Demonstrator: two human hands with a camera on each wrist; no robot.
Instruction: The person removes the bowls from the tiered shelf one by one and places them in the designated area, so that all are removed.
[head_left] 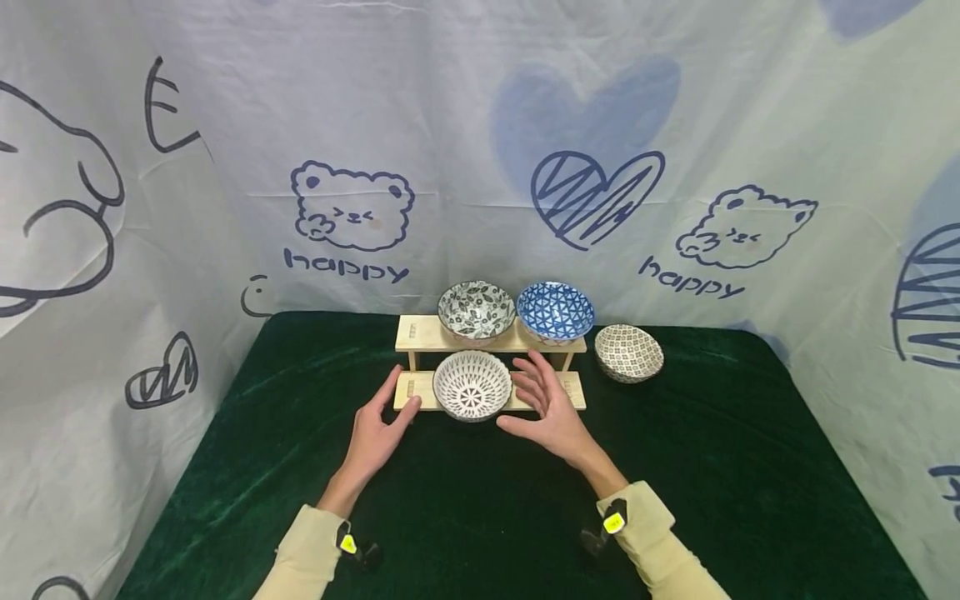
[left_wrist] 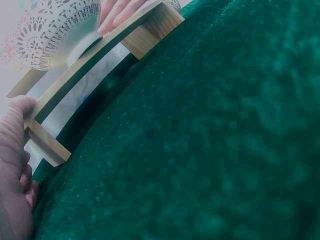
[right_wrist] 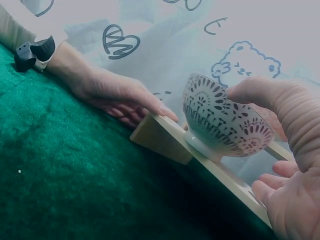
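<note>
You are spreading your left hand (head_left: 375,436) wide, its thumb (left_wrist: 24,106) touching the pale wooden two-tier rack (head_left: 414,332) at nine o'clock, and your right hand (head_left: 555,421) wide at three o'clock of the round white, dark-patterned ceramic bowl (head_left: 472,386), contact unclear, forearms (head_left: 303,550) slanting inward, that bowl standing upright on the lower tier (head_left: 423,387).

In the left wrist view, the edges crop my left hand (left_wrist: 14,170) and the white bowl (left_wrist: 60,37); I can't read the tiny marks (head_left: 412,332) on the wooden rack (head_left: 424,390).
</note>
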